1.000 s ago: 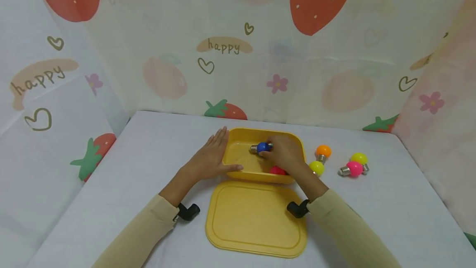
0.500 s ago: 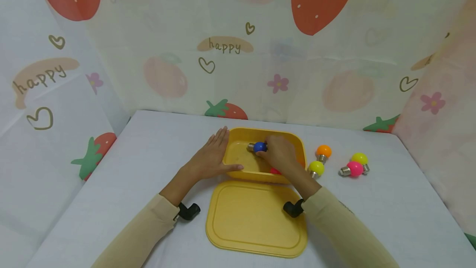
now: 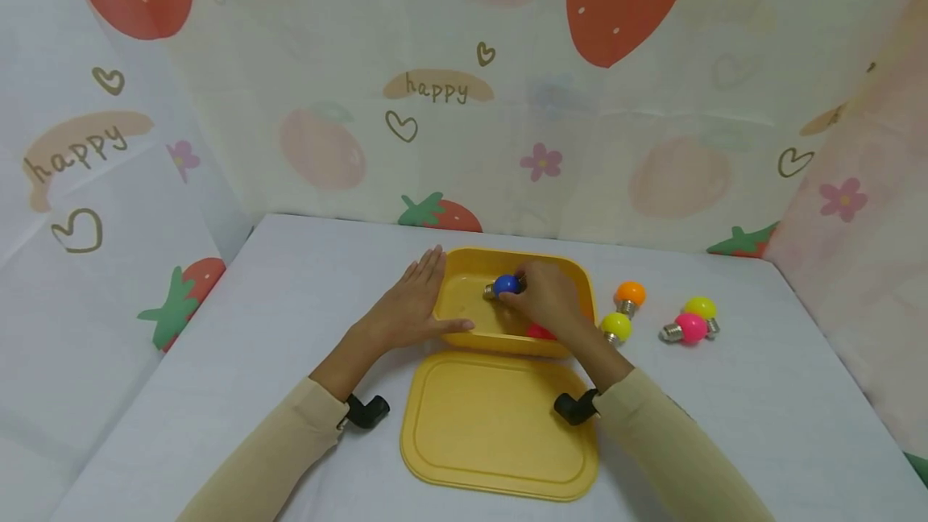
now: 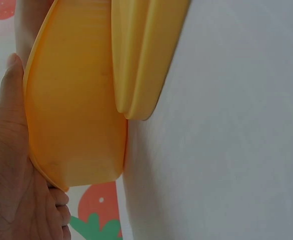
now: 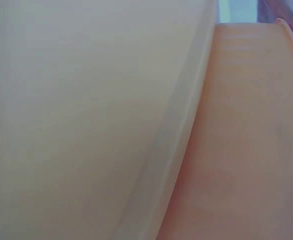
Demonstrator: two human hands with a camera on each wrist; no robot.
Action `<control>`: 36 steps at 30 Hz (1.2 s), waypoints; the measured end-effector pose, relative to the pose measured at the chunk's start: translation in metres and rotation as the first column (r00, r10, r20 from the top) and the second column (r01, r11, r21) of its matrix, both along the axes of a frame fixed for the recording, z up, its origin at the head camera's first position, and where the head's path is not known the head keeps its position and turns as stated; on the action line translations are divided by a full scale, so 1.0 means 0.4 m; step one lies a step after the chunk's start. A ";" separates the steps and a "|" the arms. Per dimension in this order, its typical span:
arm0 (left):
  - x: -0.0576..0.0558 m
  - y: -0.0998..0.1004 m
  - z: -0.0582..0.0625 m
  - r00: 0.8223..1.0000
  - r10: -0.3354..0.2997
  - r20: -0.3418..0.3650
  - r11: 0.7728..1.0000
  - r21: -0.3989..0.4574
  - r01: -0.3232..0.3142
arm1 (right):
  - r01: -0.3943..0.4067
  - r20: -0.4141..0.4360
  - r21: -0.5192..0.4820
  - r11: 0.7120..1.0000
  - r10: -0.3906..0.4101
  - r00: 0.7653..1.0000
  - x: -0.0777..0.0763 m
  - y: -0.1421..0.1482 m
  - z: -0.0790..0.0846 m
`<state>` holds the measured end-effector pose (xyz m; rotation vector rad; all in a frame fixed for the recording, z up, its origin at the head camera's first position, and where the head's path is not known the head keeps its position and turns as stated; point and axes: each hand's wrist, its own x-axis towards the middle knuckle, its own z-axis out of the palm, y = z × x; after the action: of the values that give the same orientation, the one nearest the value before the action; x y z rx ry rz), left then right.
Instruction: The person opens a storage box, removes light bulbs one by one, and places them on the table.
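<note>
A yellow plastic box (image 3: 464, 296) stands uncovered on the table, its lid (image 3: 500, 425) lying flat in front of it. My left hand (image 3: 409, 308) rests on the box's left rim with fingers straight and thumb along the front edge; the left wrist view shows this hand (image 4: 11, 165) against the box wall (image 4: 76, 100). Inside the box, my right hand (image 3: 549, 295) pinches a small blue light bulb (image 3: 507, 286) with a silver screw base pointing left. A pink-red bulb (image 3: 540, 332) lies in the box below that hand, partly hidden. The right wrist view shows only lid and box wall.
Right of the box lie an orange bulb (image 3: 631, 294) and a yellow bulb (image 3: 617, 326) close together. Farther right, a pink bulb (image 3: 691, 329) touches another yellow bulb (image 3: 701, 308). A strawberry-patterned cloth (image 3: 449, 159) hangs behind the white table (image 3: 304, 264).
My right hand has shifted slightly left inside the box, with the blue bulb. My left hand has stayed on the rim.
</note>
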<state>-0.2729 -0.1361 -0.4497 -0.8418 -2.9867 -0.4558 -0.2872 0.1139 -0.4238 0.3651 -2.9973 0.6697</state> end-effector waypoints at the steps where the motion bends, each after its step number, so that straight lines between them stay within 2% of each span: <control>1: 0.000 0.000 0.000 1.000 0.000 -0.001 1.000 -0.001 0.000 | -0.009 0.000 -0.008 1.000 0.009 1.000 0.001 0.002 0.000; 5: 0.003 0.000 0.002 1.000 -0.001 0.004 1.000 -0.007 0.001 | -0.035 0.004 -0.058 0.998 0.036 0.999 0.006 0.013 -0.001; 9: 0.005 0.001 0.006 1.000 -0.005 0.004 1.000 -0.005 0.005 | -0.052 0.019 -0.166 0.985 0.056 0.998 0.017 0.027 0.002; 16: 0.004 0.003 0.009 1.000 -0.003 0.001 1.000 -0.005 0.003 | -0.083 0.019 -0.341 0.937 0.095 0.995 0.035 0.055 0.022; 21: 0.004 0.001 0.007 1.000 0.003 0.015 1.000 0.001 -0.003 | -0.089 0.015 -0.427 0.900 0.106 0.994 0.054 0.078 0.042; 36: 0.007 0.000 0.008 1.000 -0.003 -0.001 1.000 -0.002 0.003 | -0.014 0.037 -0.472 0.882 0.035 0.999 0.095 0.164 0.065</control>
<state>-0.2699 -0.1361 -0.4463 -0.8458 -2.9861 -0.4516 -0.2491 0.1795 -0.3977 0.3575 -2.7346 1.3834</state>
